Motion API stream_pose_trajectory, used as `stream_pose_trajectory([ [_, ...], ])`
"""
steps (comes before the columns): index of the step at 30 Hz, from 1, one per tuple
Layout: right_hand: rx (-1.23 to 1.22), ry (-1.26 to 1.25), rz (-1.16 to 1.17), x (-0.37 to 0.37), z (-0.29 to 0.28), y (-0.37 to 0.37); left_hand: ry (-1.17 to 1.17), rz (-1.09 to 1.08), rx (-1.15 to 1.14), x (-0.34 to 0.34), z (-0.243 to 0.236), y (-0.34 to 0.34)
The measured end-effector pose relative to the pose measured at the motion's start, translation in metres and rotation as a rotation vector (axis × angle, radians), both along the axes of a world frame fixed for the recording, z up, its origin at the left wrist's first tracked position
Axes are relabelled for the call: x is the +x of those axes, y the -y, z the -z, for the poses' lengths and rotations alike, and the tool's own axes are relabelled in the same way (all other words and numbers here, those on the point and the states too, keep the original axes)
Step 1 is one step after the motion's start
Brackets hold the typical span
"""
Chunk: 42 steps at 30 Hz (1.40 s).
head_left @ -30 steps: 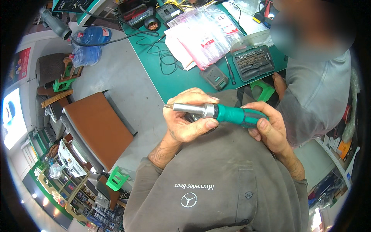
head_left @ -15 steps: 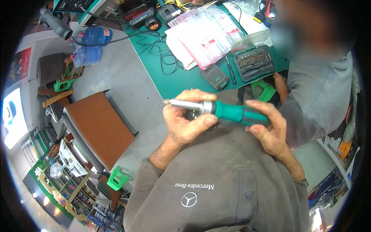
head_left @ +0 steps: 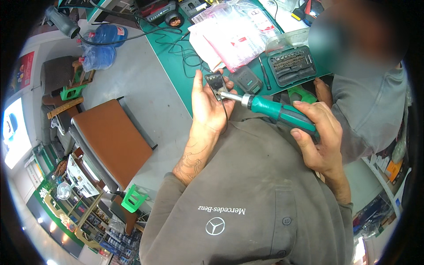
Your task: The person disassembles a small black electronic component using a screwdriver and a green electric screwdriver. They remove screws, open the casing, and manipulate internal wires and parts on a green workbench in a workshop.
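My left hand [head_left: 205, 110] is turned palm up, with its fingers and thumb around a small black open casing [head_left: 213, 79]. A thin black cable [head_left: 226, 118] runs from the casing down past the wrist. In my right hand [head_left: 326, 143] is a green-and-black screwdriver [head_left: 270, 108], gripped near the end of its handle. Its silver shaft points left, and the tip meets the lower edge of the casing. What lies right under the tip is too small to make out.
On the green table [head_left: 176, 81] beyond my hands lie a dark grey block [head_left: 246, 80], a slim screwdriver [head_left: 264, 74], an open bit set [head_left: 292, 66] and plastic-wrapped papers [head_left: 236, 35]. Another person [head_left: 369, 106] is close at the right. A brown chair [head_left: 112, 141] stands at the left.
My left hand has let go of the screwdriver's shaft and turned palm up, showing the casing. The screwdriver has shifted right and down, its tip now at the casing.
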State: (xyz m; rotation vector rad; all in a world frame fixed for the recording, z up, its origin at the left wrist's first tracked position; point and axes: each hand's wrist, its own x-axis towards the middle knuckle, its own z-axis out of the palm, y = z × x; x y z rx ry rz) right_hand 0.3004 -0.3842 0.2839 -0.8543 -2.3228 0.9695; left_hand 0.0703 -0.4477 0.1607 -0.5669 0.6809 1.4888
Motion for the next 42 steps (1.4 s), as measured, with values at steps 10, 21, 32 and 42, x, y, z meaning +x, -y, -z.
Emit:
stream_pose_trajectory([
  [10,0.159,0.127,-0.016,-0.019,-0.001,0.004,-0.119,-0.033,-0.064,0.0,0.006,-0.001],
  [21,0.239,0.154,-0.048,-0.027,0.0,0.003,-0.302,-0.003,-0.127,0.006,-0.001,-0.005],
  [32,0.182,0.14,-0.038,-0.027,0.002,0.0,-0.283,-0.008,-0.118,0.005,-0.002,-0.007],
  [42,0.021,0.171,0.023,-0.031,0.008,0.006,-0.486,0.08,-0.237,0.013,0.002,-0.007],
])
